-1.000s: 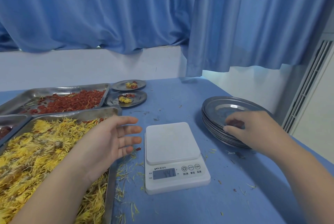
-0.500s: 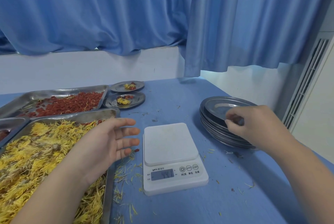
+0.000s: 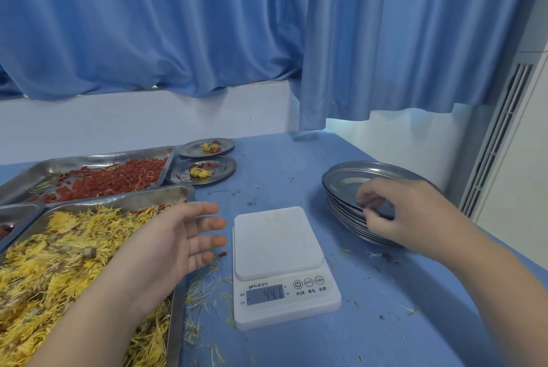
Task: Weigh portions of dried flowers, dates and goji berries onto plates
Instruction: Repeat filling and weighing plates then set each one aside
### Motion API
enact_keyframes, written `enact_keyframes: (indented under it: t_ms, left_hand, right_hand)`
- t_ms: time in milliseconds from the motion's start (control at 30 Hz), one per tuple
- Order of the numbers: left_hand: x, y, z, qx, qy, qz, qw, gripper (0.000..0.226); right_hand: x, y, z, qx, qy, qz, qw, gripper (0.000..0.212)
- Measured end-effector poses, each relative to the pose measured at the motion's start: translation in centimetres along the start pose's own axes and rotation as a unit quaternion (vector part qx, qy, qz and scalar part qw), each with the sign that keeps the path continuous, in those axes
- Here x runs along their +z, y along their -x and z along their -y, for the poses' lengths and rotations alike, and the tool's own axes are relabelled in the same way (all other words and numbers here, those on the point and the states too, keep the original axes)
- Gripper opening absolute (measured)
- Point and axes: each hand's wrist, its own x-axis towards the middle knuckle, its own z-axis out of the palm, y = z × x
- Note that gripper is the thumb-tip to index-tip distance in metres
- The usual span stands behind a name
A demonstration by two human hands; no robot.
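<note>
Thin round steel plate [image 3: 350,185] atop the stack [image 3: 341,215], at 3 o'clock from the white digital scale [image 3: 278,248], is pinched at its near rim by the right hand [image 3: 406,215]; left hand [image 3: 178,242] fingers are spread; plate judged light, stiff, slippery.

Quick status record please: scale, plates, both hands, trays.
scale: platform bare, display seems to read 441
plate stack: right of scale
right hand: fingers curled on top plate at its near rim
left hand: open, empty, over corner of flower tray
portioned: far plate and near plate, right of goji tray
</note>
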Motion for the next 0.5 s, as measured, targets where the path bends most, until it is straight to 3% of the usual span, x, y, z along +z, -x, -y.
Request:
enact_keyframes:
  t_ms: [133, 500]
  left_hand:
    - [0.1, 0.1, -0.1, -0.001, -0.001, -0.005, 1.0, 0.02]
    - [0.3, 0.0, -0.1, -0.004, -0.003, -0.015, 1.0, 0.02]
  right_hand:
    - [0.1, -0.1, -0.9, 0.032, 0.032, 0.047, 0.998, 0.024]
    - [1.6, -0.6, -0.5, 0.062, 0.12, 0.012, 0.991, 0.012]
